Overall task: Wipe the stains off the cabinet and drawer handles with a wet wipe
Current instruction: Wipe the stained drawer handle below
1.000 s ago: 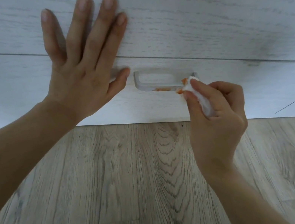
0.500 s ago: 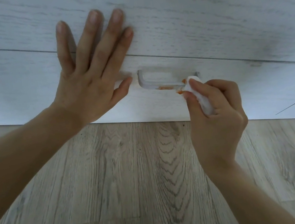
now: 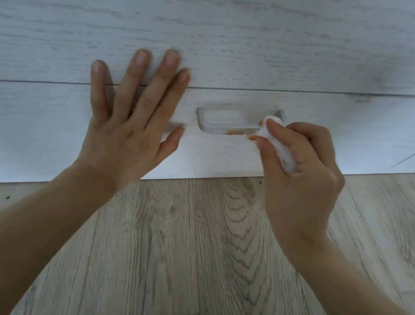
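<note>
A recessed handle is cut into the white wood-grain bottom drawer front. An orange stain runs along the handle's lower edge towards its right end. My right hand pinches a folded white wet wipe, whose tip presses on the right end of the handle. The wipe's tip is smeared orange. My left hand lies flat with fingers spread on the drawer front, just left of the handle.
A second white drawer front sits above, split off by a thin gap. Grey-brown wood-pattern floor fills the lower half, reaching up to the drawer's bottom edge.
The view has shifted, so the hands and handle sit lower in frame. My right hand keeps the wipe at the handle's right end; my left hand stays flat on the drawer.
</note>
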The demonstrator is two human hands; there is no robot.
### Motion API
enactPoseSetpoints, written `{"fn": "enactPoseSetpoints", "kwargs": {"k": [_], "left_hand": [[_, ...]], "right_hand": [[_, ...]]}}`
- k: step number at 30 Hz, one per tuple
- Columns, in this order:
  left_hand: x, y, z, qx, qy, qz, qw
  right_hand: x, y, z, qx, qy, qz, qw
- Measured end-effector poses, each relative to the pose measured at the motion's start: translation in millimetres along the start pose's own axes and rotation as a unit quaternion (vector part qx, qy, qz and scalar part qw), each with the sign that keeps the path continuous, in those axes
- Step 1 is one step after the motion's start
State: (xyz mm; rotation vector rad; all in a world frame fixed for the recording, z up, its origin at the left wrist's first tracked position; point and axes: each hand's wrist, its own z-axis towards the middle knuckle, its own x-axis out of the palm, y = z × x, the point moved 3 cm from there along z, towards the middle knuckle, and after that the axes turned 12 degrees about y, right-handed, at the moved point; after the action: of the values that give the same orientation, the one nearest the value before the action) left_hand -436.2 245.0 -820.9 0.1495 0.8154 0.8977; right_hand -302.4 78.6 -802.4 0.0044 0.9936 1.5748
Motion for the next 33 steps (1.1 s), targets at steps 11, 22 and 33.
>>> {"fn": "enactPoseSetpoints", "kwargs": {"k": [11, 22, 33], "left_hand": [[0.9, -1.1, 0.1, 0.007, 0.000, -0.005, 1.000], [1.6, 0.6, -0.1, 0.016, -0.008, -0.003, 1.000], [3.3, 4.8, -1.7, 0.023, -0.010, 0.004, 1.000]], "right_hand": [[8.2, 8.3, -2.3, -0.008, 0.004, 0.008, 1.000], [-3.7, -3.8, -1.1, 0.015, -0.005, 0.016, 1.000], [15.2, 17.3, -3.8, 0.048, -0.031, 0.051, 0.997]]}}
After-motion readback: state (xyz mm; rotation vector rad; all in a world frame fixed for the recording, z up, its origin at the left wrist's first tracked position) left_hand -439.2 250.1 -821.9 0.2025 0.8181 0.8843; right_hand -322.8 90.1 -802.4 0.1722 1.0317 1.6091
